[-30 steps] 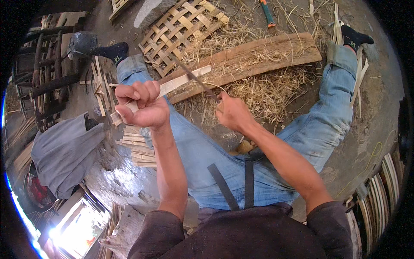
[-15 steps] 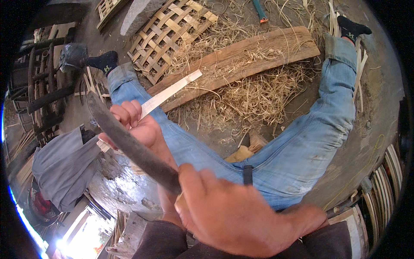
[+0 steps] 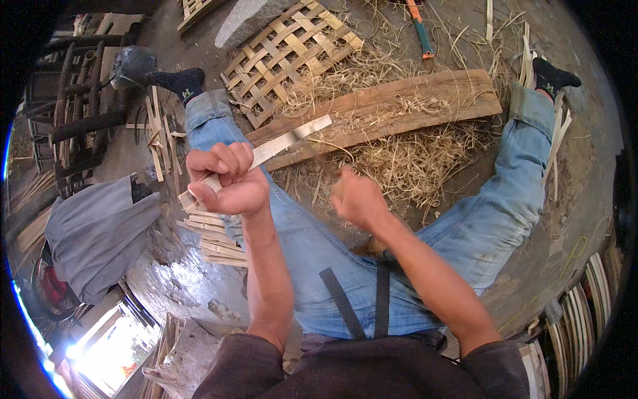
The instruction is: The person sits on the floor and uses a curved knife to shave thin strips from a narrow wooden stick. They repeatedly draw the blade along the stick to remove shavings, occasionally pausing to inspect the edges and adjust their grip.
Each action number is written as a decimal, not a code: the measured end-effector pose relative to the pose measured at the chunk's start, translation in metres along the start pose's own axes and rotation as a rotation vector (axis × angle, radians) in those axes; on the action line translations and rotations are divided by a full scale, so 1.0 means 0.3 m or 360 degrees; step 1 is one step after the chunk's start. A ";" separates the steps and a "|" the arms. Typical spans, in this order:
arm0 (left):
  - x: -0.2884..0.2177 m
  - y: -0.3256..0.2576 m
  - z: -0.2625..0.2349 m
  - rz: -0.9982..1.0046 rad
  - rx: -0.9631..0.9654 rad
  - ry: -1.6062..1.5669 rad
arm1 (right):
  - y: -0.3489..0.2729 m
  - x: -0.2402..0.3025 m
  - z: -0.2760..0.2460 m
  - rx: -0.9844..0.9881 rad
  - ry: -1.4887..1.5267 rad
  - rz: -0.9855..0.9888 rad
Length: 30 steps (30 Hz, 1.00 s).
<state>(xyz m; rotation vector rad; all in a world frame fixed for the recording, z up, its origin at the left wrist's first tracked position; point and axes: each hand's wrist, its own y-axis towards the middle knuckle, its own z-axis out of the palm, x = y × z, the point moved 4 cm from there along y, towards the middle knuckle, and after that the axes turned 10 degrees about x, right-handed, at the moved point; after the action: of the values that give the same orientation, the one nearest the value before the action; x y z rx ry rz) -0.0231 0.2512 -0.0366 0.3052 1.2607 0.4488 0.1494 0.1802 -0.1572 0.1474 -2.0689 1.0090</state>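
My left hand (image 3: 229,178) is closed around a pale, flat bamboo strip (image 3: 309,128). The strip slants up and right, its far end over the wooden plank (image 3: 438,100), and its short near end sticks out by my thumb. My right hand (image 3: 362,203) is a blurred fist between my legs, right of the strip and apart from my left hand. In it is the handle of the curved knife; the blade is too smeared to make out. Below my left hand lies a stack of split bamboo strips (image 3: 216,243), beside my left thigh.
Curly shavings (image 3: 419,159) heap around the plank. A woven bamboo panel (image 3: 292,56) and a grey stone (image 3: 249,20) lie beyond it. A tool with a green and orange handle (image 3: 420,33) rests at the far side. Grey cloth (image 3: 93,233) hangs at left; bundled strips (image 3: 578,332) stand at right.
My right hand with the knife has swung forward, away from my body. My left hand still grips the strip. The view has shifted, showing both forearms.
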 end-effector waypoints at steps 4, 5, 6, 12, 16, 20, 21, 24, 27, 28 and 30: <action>-0.006 -0.020 -0.016 0.0001 0.0040 -0.0075 | 0.009 -0.038 -0.019 -0.0093 0.0236 -0.0108; 0.003 -0.022 -0.012 -0.0003 0.0042 -0.0072 | 0.002 -0.030 -0.021 -0.0051 0.0180 -0.0102; 0.001 -0.014 0.003 0.0009 0.0047 -0.0072 | -0.001 -0.018 -0.045 -0.0020 0.0115 -0.0106; -0.010 -0.025 0.003 -0.0001 0.0074 -0.0108 | 0.025 -0.068 -0.082 -0.0058 0.0009 -0.0094; -0.003 -0.023 0.012 0.0007 0.0058 -0.0060 | 0.048 -0.136 -0.094 -0.0164 -0.0048 -0.0021; 0.005 -0.033 -0.006 0.0010 0.0069 -0.0074 | 0.004 -0.079 -0.080 -0.0039 -0.0026 -0.0101; 0.008 -0.018 0.006 0.0021 0.0064 -0.0082 | 0.011 -0.088 -0.086 -0.0035 -0.0045 -0.0014; 0.003 -0.014 0.003 0.0086 -0.0118 0.0048 | 0.027 -0.093 -0.112 -0.0079 -0.0030 0.0129; 0.007 0.004 0.033 0.0254 -0.0331 0.0125 | 0.003 -0.048 -0.120 -0.0170 0.0102 0.0058; 0.017 0.005 0.027 0.0306 -0.0294 0.0184 | 0.001 -0.031 -0.097 -0.0163 0.0128 0.0052; 0.015 -0.005 0.022 0.0336 -0.0478 0.0393 | -0.009 0.018 -0.051 -0.0142 0.0123 -0.0017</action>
<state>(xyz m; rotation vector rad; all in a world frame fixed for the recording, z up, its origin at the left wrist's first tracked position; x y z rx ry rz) -0.0155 0.2523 -0.0391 0.1298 1.3836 0.8683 0.1565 0.1905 -0.1464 0.0720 -2.0362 0.9002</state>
